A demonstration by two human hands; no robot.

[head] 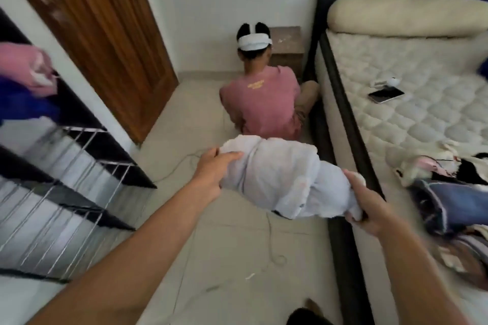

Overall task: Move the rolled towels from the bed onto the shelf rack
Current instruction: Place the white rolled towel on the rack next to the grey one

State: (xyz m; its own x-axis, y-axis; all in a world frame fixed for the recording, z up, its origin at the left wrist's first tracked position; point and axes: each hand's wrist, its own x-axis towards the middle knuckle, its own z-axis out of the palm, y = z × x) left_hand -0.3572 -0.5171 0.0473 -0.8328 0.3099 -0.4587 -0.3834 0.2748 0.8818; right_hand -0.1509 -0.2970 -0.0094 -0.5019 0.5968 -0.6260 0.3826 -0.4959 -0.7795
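While the shelf rack (79, 166) stands at the left edge with its black boards and wire tiers, blurred in this view, a pink and a blue bundle (29, 82) sit on its upper level, and the tiers below them look free. Next comes the left hand (211, 174), its fingers closed over the left end of a pale rolled towel (285, 179), thumb on top and the rest wrapped underneath. This towel hangs in the air above the floor (224, 258), between rack and bed, lying roughly level with its right end a little lower. Beyond it a person in a pink shirt (261, 103) sits on the floor facing away. Farther right, the right hand (369, 208) grips the other end of the roll, fingers curled tight around the bunched cloth. At the far right the bed (422, 119) carries a phone (386, 95) and a heap of mixed cloths (454, 192) near its edge; whether any of those are rolled towels I cannot tell.

The step in hand looks like the carry, with the towel already off the bed and not yet on the rack. The next move would call for swinging the roll leftward, keeping both ends held so it does not unroll, and lowering it flat onto a free wire tier, clear of the bundles above
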